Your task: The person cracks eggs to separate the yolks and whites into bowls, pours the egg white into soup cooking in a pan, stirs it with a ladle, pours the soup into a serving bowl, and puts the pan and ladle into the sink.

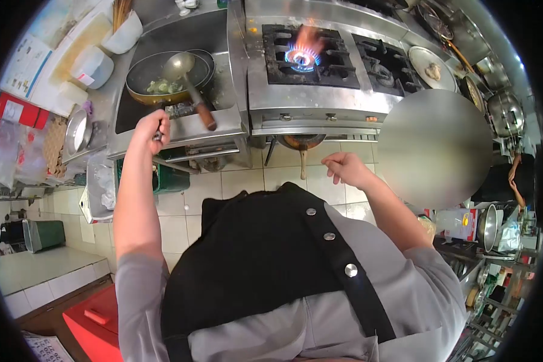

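My left hand (151, 130) is closed around the dark handle of a wok (140, 96) at the upper left. Green pieces of food (163, 87) lie in the wok. A metal ladle (178, 66) leans in it, and its wooden grip sticks out over the front rim with no hand on it. My right hand (345, 169) hangs in the air in front of the stove, holding nothing, with its fingers loosely bent and partly apart. Near it, below the stove front, is a pan with a wooden handle (303, 163).
On the gas stove (320, 99) a burner flame (303, 57) is alight. A plate (417, 55) with a piece of food stands at the right. White containers (93, 66) and a metal bowl (78, 130) are at the left. Another person's arm (513, 175) shows far right.
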`<act>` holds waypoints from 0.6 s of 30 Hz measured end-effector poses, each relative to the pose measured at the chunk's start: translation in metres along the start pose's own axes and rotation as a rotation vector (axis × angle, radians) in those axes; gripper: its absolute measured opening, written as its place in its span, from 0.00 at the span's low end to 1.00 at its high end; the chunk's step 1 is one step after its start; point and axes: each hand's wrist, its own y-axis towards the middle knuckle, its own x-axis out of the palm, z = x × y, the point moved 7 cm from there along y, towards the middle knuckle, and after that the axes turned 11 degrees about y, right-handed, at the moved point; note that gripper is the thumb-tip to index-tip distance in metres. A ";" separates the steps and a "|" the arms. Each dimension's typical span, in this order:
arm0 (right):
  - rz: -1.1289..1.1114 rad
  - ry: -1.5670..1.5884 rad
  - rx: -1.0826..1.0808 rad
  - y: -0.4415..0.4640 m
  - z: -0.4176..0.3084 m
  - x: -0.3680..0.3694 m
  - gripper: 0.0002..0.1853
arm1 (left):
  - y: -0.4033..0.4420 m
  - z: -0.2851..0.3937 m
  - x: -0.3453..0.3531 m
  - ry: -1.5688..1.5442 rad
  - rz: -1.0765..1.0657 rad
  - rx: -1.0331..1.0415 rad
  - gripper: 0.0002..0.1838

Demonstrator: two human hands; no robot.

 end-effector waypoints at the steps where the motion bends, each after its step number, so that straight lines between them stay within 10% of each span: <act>1: 0.018 0.043 0.035 0.011 0.007 -0.002 0.18 | 0.008 0.000 0.003 0.023 0.002 -0.013 0.14; 11: 0.176 0.451 0.127 0.139 0.042 0.030 0.30 | 0.110 0.029 -0.004 0.098 0.032 -0.076 0.10; 18: 0.350 0.603 0.112 0.167 0.023 0.064 0.39 | 0.236 0.060 -0.061 0.967 0.218 0.189 0.16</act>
